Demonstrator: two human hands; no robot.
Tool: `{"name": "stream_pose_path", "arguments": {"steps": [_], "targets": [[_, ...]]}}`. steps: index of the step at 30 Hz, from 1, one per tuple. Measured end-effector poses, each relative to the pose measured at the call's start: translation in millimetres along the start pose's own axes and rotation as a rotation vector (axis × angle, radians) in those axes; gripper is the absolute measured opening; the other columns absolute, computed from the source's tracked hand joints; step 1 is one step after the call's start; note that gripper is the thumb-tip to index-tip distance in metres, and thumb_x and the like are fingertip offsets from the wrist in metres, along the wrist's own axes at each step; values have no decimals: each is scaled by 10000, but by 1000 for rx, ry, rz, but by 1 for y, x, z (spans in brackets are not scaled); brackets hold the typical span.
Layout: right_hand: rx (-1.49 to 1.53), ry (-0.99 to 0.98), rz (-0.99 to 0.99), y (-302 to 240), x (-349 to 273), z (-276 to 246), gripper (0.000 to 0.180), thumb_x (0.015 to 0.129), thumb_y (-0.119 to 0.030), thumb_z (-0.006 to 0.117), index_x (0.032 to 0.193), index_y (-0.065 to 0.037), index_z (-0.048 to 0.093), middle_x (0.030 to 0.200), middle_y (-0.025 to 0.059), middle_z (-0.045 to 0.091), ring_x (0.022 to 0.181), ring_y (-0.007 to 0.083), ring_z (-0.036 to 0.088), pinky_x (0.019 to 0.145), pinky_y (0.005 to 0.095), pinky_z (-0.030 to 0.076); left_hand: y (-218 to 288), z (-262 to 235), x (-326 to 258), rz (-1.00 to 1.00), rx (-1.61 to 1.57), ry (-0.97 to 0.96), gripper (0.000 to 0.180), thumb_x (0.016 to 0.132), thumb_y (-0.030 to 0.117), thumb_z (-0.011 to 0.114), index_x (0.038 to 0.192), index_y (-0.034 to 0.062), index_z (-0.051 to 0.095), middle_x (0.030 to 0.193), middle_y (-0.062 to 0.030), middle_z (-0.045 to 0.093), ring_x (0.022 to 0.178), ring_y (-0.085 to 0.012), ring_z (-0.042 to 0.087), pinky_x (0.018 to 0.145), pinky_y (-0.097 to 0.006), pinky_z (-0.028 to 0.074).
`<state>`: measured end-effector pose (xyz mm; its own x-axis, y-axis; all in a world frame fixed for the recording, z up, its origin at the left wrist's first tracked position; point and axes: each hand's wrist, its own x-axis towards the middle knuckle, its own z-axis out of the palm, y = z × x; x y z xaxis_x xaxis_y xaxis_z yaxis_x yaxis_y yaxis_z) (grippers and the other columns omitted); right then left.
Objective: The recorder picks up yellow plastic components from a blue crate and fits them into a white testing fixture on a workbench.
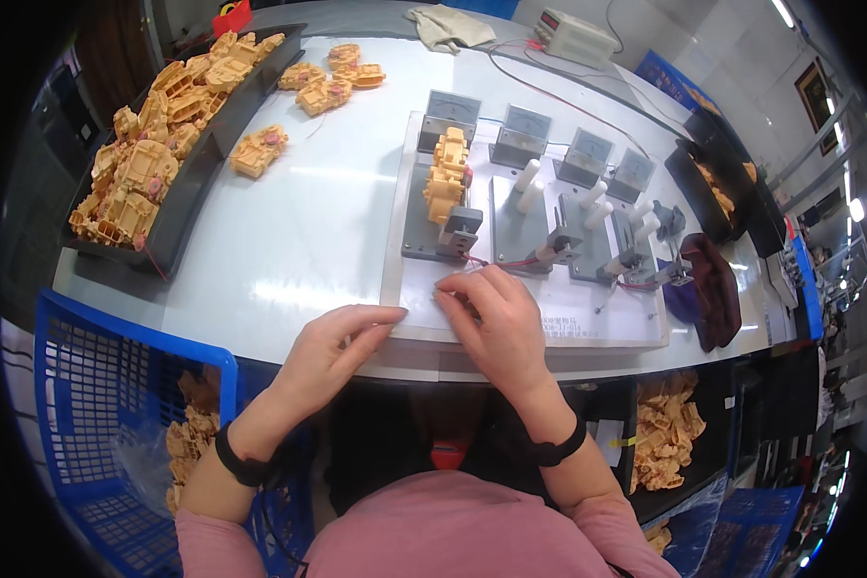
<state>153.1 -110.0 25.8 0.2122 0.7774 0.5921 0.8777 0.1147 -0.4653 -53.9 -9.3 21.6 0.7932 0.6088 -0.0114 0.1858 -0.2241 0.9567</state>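
The person wears a pink long-sleeved top, its sleeves pushed up toward the elbows so both forearms are bare. A black band circles each wrist, one just behind the left hand [342,337] and one just behind the right hand [496,323]. Both hands are bare: no gloves and no rings visible.

Yellow parts lying on white, blue beside

Beside the white table [299,231], yellow plastic parts [144,164] are filling a black tray [185,207]; a blue crate [87,385] is standing below.
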Motion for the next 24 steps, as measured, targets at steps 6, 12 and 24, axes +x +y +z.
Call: {"name": "stream_pose_path", "arguments": {"steps": [6, 12, 24], "targets": [[1, -39, 43, -1, -1, 0, 86, 865, -135, 739, 918, -84, 695, 848, 61, 631, 803, 279, 633, 723, 391, 492, -1, 0, -1, -43, -46, -10, 274, 1031, 125, 576, 1266, 30, 680, 1129, -97, 702, 979, -152, 644, 866, -276, 511], [10, -51, 46, -1, -1, -1, 94, 861, -141, 743, 916, -84, 693, 850, 63, 632, 812, 284, 636, 734, 393, 499, -4, 0, -1, -22, -54, -20, 296, 1055, 153, 553, 1312, 51, 658, 1065, -26, 681, 928, -90, 596, 843, -242, 497], [11, -23, -25, 1, 1, -2, 90, 835, -110, 766, 897, -83, 708, 806, 50, 632, 725, 254, 615, 673, 367, 496, -6, 2, -1, -15, -100, -3, 286, 1037, 129, 569, 1288, 29, 665, 1068, -56, 701, 926, -111, 612, 838, -257, 496]]}}
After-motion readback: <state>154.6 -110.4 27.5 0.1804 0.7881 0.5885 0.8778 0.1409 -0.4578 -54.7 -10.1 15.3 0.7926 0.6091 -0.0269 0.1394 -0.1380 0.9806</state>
